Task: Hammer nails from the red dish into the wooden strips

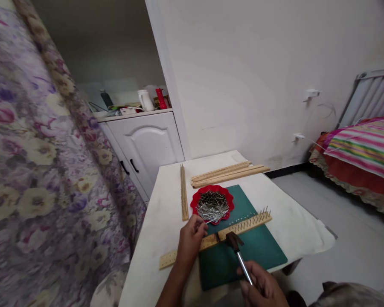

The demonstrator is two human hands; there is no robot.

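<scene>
My left hand (191, 241) reaches to the near rim of a red scalloped dish (212, 205) full of small steel nails, fingers curled together as if pinching. What it pinches is too small to see. My right hand (261, 288) is closed on the metal handle of a small hammer (235, 243), whose dark head rests over a long wooden strip (216, 238). The strip lies across a green cutting mat (259, 249) and has a row of nails standing along its right half.
More wooden strips (228, 171) lie at the table's far side, and one strip (183, 197) lies left of the dish. The white table (160, 221) sits between a floral curtain (38, 170), a white cabinet (147, 143) and a bed (361, 157) at right.
</scene>
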